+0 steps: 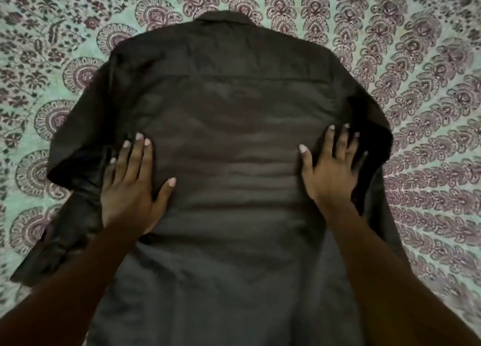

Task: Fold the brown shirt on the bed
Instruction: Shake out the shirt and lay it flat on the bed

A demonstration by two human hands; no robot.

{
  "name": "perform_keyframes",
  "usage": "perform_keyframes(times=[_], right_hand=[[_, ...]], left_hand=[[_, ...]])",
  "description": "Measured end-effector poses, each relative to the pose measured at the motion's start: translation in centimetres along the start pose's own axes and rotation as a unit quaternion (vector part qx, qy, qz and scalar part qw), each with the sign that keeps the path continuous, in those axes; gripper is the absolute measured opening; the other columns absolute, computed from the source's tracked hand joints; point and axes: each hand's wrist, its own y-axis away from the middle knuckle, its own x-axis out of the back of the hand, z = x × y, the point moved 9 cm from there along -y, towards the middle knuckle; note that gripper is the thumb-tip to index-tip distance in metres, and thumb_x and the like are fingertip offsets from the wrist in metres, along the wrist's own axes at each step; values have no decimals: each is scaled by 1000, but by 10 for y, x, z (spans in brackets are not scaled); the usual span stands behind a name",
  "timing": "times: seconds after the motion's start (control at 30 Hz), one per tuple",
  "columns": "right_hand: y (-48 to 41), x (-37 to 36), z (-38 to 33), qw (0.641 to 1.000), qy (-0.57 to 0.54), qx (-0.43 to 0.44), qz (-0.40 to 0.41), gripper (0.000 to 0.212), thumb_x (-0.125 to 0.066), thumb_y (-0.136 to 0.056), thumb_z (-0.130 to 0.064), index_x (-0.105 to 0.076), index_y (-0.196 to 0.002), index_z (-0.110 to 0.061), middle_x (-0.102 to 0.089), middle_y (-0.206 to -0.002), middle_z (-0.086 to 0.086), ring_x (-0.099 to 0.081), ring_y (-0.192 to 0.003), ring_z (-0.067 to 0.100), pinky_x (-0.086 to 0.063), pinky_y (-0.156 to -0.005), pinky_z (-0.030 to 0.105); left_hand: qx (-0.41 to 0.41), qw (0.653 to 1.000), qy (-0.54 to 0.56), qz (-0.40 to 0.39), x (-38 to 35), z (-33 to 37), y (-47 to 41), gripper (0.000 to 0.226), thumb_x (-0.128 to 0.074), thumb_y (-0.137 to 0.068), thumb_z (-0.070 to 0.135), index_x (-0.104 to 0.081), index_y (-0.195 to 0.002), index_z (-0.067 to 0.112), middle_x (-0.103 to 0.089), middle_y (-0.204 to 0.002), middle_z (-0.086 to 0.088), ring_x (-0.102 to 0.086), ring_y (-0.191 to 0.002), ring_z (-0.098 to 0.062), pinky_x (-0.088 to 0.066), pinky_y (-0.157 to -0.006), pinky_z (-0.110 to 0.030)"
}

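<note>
The brown shirt (229, 103) lies spread on the bed, back side up, with its collar at the far end and its hem toward me. Its sleeves are bunched along both sides. My left hand (132, 187) rests flat on the shirt's left side, palm down, fingers apart. My right hand (330, 168) lies flat on the right side, fingers spread over the edge near the folded sleeve. Neither hand grips any cloth. Small ripples cross the fabric between the two hands.
The bed is covered by a pale green sheet (429, 90) printed with maroon floral patterns, showing on all sides of the shirt. The left sleeve's cuff (31, 265) reaches out toward the lower left.
</note>
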Motion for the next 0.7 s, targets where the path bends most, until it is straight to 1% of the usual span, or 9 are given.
perform_keyframes(times=[0.1,0.17,0.23,0.33,0.4,0.47,0.53,0.6,0.7], right_hand=[[35,0,-84,995,9,95,12,77,-29,-104,-57,-21,-164,-9,-7,-173,14,-4,-160,36,-11,-127,58],[74,-22,-141,975,-14,216,-47,77,-30,-103,-60,-15,-165,-16,-3,-174,9,-1,-161,30,-12,-127,57],[95,-34,-150,963,-3,259,-78,78,-29,-100,-69,-12,-166,-30,-1,-175,0,0,-161,24,-10,-127,56],[80,-24,-87,983,27,177,-45,79,-28,-95,-80,-13,-163,-44,-4,-174,-6,-5,-161,22,-10,-126,56],[67,-9,-29,996,20,76,-28,78,-29,-96,-78,-15,-163,-42,-8,-174,-4,-9,-161,23,-18,-125,56],[62,0,4,997,-23,45,-62,76,-28,-99,-73,-17,-164,-36,-9,-174,-1,-10,-160,23,-25,-124,56],[66,19,14,993,-78,54,-66,71,-31,-102,-63,-33,-160,-22,-24,-169,11,-24,-156,32,-35,-119,53],[80,48,25,996,-82,36,-2,53,-39,-105,-44,-52,-143,-10,-47,-149,21,-47,-134,44,-48,-104,52],[110,44,56,993,-66,-89,-49,36,-43,-102,-24,-53,-129,-4,-46,-135,24,-48,-121,47,-50,-90,56]], left_hand=[[-3,1000,-14,6,0,-2,3,87,-31,-97,64,-12,-166,15,-10,-175,-3,-15,-161,-28,-22,-125,-51],[-4,1000,-25,14,1,-4,2,87,-32,-96,64,-12,-166,16,-10,-175,-3,-15,-160,-28,-22,-124,-50],[-7,1000,-20,19,0,-3,2,87,-32,-96,64,-12,-166,16,-11,-175,-3,-16,-160,-28,-22,-124,-50],[-15,1000,-14,22,-2,-4,1,86,-33,-97,63,-13,-166,15,-12,-174,-5,-17,-160,-29,-22,-124,-50],[-17,1000,-19,15,-5,-6,0,86,-32,-97,63,-13,-166,15,-12,-175,-5,-17,-160,-29,-22,-123,-50],[-5,1000,-21,-7,-8,-7,-2,85,-30,-98,64,-13,-166,16,-10,-175,-4,-16,-160,-29,-21,-124,-51],[17,999,-2,-35,-10,-5,2,83,-28,-98,62,-14,-165,14,-10,-175,-4,-14,-160,-30,-19,-124,-55],[26,998,24,-47,-6,6,15,80,-29,-99,56,-20,-164,10,-12,-174,-6,-15,-160,-32,-21,-124,-59],[-52,994,63,-66,-7,53,57,80,-36,-97,55,-23,-164,14,-12,-175,-4,-16,-160,-30,-29,-121,-58]])
